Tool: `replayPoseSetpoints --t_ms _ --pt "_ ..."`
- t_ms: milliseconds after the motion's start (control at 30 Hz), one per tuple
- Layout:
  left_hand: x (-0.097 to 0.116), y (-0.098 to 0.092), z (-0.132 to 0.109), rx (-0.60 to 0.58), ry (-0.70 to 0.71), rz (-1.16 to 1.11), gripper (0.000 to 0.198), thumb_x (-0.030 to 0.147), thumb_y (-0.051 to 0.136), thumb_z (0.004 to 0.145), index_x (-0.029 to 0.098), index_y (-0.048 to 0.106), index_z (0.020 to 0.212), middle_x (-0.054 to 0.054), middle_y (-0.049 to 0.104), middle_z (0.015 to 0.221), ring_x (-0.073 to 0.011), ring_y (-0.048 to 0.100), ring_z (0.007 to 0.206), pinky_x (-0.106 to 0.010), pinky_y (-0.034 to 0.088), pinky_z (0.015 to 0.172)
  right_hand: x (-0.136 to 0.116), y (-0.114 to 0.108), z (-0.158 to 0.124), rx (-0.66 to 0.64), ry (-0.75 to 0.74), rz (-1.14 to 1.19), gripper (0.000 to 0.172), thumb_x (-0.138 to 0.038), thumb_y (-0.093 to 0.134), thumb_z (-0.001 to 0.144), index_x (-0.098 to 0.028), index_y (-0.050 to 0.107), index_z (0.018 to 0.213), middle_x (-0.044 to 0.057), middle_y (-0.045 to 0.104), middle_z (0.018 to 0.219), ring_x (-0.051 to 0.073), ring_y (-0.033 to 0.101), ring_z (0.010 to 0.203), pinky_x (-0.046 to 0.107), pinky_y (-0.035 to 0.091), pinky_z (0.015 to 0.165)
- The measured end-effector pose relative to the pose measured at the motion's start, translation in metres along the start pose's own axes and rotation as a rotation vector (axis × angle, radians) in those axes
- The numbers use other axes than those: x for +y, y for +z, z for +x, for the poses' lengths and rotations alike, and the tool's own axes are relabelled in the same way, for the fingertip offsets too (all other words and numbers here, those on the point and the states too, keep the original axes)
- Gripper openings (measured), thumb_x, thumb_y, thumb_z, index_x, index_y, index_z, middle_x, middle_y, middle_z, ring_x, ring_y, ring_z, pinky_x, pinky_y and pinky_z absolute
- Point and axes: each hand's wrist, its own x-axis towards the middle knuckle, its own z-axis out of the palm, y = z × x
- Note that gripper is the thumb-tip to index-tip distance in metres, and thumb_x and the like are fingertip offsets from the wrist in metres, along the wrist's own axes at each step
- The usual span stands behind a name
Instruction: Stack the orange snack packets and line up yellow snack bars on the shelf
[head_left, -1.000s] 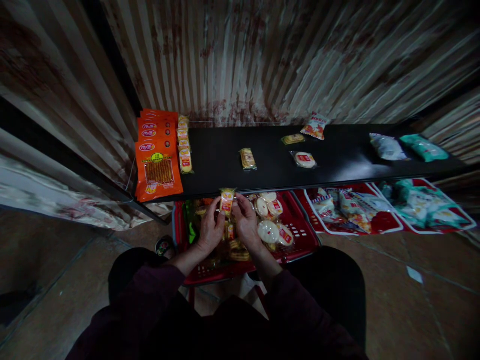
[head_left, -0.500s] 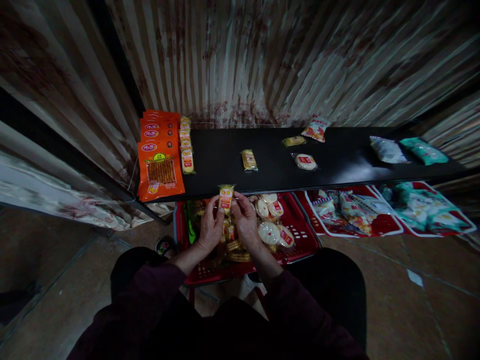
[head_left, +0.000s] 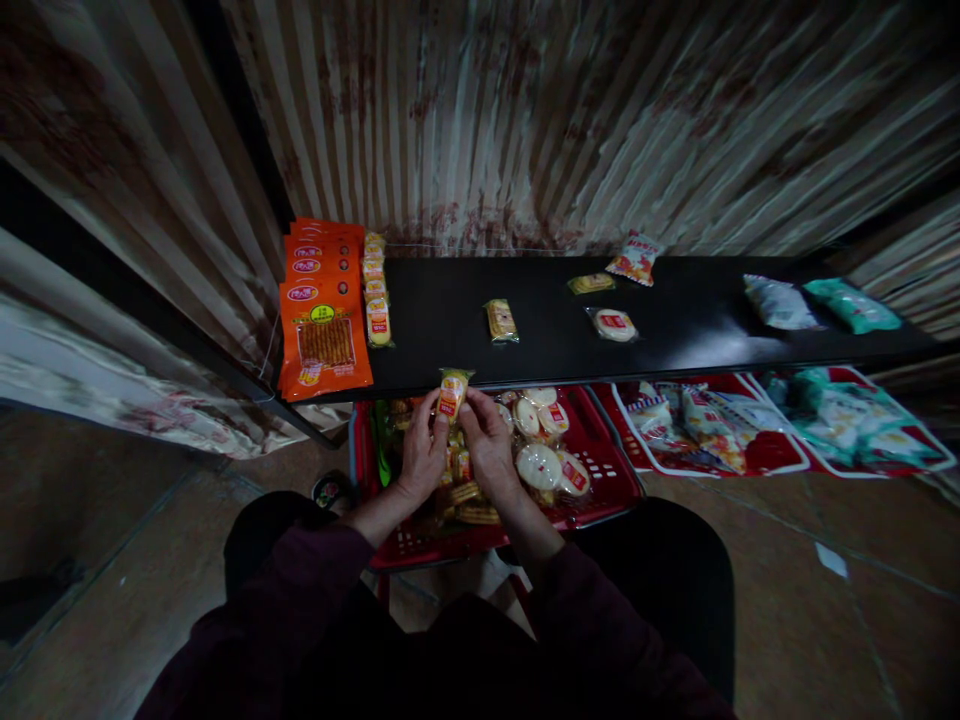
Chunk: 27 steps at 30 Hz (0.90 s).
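Note:
Between both hands is a small wrapped snack [head_left: 452, 393] in clear and yellow plastic with an orange-red label. My left hand [head_left: 424, 450] pinches its left side, and my right hand [head_left: 489, 445] grips its right side. They hold it at the front edge of the black shelf [head_left: 435, 300], above a red basket [head_left: 607, 490]. In the basket lie wrapped round white crackers [head_left: 538, 466] and more yellow snack packs, partly hidden by my hands. A row of similar small snack packs [head_left: 378, 320] stretches front to back on the shelf's left part.
Overlapping orange snack bags [head_left: 326, 345] lie at the shelf's left end. Farther right are a yellow pack [head_left: 501, 320], a round cracker [head_left: 613, 323], a red-white bag [head_left: 634, 258] and a teal bag [head_left: 853, 304]. White-rimmed baskets [head_left: 720, 470] with bags stand below right.
The held snack has tilted slightly between my fingers, its top leaning to the right. Both hands keep their hold in nearly the same place; the view has shifted a little.

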Motion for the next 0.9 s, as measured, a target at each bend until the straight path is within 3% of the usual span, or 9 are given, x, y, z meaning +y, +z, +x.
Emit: replayPoseSetpoints --t_ms 367,700,900 --pt "0.001 -0.002 -0.002 -0.025 0.023 0.000 0.043 0.040 0.039 0.091 0.018 0.047 0.127 -0.013 0.053 0.131 -0.0217 0.047 0.124 -0.041 0.034 0.107 -0.005 0.004 -0.002 -0.014 -0.014 0.027 0.025 -0.036 0.064 0.078 -0.023 0.059 0.098 0.002 0.065 0.098 0.017 0.061 0.093 0.035 0.048 0.088" --pt "-0.003 0.000 0.001 0.034 0.027 0.005 0.036 0.038 0.036 0.091 0.020 0.059 0.113 -0.010 0.060 0.110 -0.0203 0.053 0.108 -0.037 0.040 0.098 -0.016 0.005 -0.004 0.013 -0.042 -0.122 0.026 -0.041 0.062 0.078 -0.022 0.061 0.096 0.003 0.067 0.093 0.017 0.062 0.086 0.032 0.051 0.078" --pt "-0.006 0.001 0.000 0.048 -0.042 -0.050 0.035 0.039 0.036 0.091 0.019 0.062 0.103 -0.009 0.062 0.106 -0.0206 0.055 0.102 -0.036 0.041 0.096 -0.019 0.005 -0.005 -0.006 -0.046 -0.162 0.027 -0.041 0.059 0.080 -0.021 0.062 0.099 0.004 0.067 0.096 0.017 0.062 0.087 0.033 0.051 0.081"
